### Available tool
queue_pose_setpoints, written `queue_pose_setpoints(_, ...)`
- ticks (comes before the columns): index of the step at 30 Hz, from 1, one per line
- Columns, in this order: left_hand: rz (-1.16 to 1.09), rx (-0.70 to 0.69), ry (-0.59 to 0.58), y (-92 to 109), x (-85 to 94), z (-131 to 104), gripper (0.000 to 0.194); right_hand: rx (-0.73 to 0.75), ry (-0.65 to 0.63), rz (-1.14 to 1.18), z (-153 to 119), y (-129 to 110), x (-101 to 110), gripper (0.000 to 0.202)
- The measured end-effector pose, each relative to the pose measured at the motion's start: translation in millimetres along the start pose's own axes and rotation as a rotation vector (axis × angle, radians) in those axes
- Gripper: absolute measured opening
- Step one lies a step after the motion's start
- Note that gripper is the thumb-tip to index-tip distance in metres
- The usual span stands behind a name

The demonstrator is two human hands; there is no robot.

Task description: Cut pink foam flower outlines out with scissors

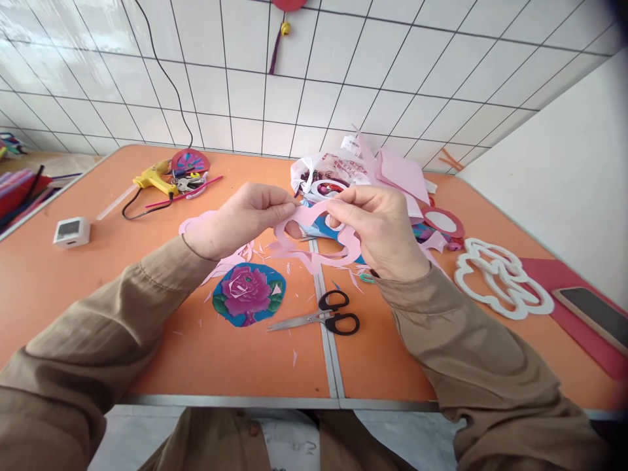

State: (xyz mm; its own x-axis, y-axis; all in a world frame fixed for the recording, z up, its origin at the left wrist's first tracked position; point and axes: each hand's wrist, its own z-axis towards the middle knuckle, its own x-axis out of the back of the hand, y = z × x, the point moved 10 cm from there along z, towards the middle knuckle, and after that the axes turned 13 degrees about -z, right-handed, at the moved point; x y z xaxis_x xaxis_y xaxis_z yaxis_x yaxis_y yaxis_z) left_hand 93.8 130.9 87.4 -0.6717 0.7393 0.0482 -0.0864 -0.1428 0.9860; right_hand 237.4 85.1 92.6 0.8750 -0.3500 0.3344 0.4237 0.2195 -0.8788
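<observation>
Between my two hands hangs a pink cut-out (pixel 351 246) with a wavy outline and openings in it, held above the table. My left hand (pixel 245 219) pinches its upper left edge between thumb and fingers. With thumb and forefinger, my right hand (pixel 385 226) grips the upper right part. Below them lie black-handled scissors (pixel 324 316), blades slightly apart and pointing left. Left of the scissors is a rounded blue piece with a purple flower (pixel 246 291), small pink scraps on top. More pink strips (pixel 230 263) lie partly hidden behind my left forearm.
A yellow glue gun (pixel 154 176) with its cord lies at the back left, near a small white box (pixel 72 231). A plastic bag (pixel 343 169) and pink sheets (pixel 402 175) crowd the back. White cloud-shaped outlines (pixel 483 297) and a phone (pixel 593 314) are at right.
</observation>
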Motion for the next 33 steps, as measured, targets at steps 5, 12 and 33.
queue_pose_setpoints(5,-0.177,0.049,-0.040,-6,-2.0,1,0.021,0.009,0.005,0.008,0,-1,1,0.017)
queue_pose_setpoints(12,-0.395,0.038,-0.055,-12,0.7,3,0.035,-0.012,0.071,0.003,-1,0,7,0.023)
queue_pose_setpoints(33,-0.172,-0.050,0.100,-5,1.0,-3,0.034,0.048,0.194,0.098,-2,-1,12,0.025)
